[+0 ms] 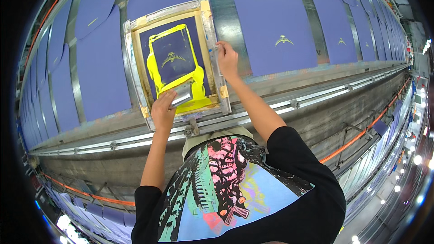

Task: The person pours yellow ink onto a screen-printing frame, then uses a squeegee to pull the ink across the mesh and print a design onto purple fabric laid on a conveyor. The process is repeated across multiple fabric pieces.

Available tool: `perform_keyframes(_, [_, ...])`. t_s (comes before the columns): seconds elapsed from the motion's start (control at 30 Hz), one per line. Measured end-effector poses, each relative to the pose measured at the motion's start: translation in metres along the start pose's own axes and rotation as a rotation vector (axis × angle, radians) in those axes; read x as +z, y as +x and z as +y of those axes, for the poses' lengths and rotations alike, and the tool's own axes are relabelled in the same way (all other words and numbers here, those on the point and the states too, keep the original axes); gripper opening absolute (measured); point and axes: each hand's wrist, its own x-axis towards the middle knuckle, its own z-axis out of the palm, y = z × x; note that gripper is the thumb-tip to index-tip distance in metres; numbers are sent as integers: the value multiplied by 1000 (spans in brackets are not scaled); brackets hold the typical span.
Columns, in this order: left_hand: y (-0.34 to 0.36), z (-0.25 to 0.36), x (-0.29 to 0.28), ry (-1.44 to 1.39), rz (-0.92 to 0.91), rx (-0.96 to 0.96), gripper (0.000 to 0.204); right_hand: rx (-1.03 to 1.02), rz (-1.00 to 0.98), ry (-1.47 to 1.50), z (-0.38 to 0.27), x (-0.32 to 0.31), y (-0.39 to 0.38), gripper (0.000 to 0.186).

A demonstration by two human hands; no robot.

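Note:
A screen printing frame [208, 31] lies over a purple fabric piece on the long table. Bright yellow ink [153, 65] rings its mesh, pooled thickest at the near end. In the middle of the mesh a small arched motif [173, 58] shows. My left hand [163, 108] is closed on a squeegee [182, 93] with a metal-coloured grip, set in the ink near the frame's near end. My right hand [227, 59] has its fingers closed on the frame's right side rail. The squeegee's lower edge is partly hidden by ink.
Purple fabric pieces [271, 22] lie in rows along the table, several with a small yellow arched print [284, 40]. A metal rail [262, 114] runs along the near table edge. Behind me an orange pipe [361, 131] runs past another table with purple pieces.

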Motion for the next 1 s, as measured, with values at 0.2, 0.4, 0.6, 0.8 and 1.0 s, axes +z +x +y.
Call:
perform_keyframes(0.2, [-21,-11,9,159,-60,163,57,-6,-8,-113,13,1,4,16])
perform_keyframes(0.4, [136,-35,7,141,-59,44,43,163,-87,-134,0,-10,7,18])
perform_keyframes(0.6, [239,-54,-10,244,-105,-31,33,98,-58,-72,-1,-1,7,19])
perform_keyframes(0.8, [129,-44,25,164,33,142,34,166,-66,-80,-3,-6,8,17])
perform_keyframes(1.0, [103,-35,16,135,23,161,32,201,-82,-71,-4,-10,9,18])
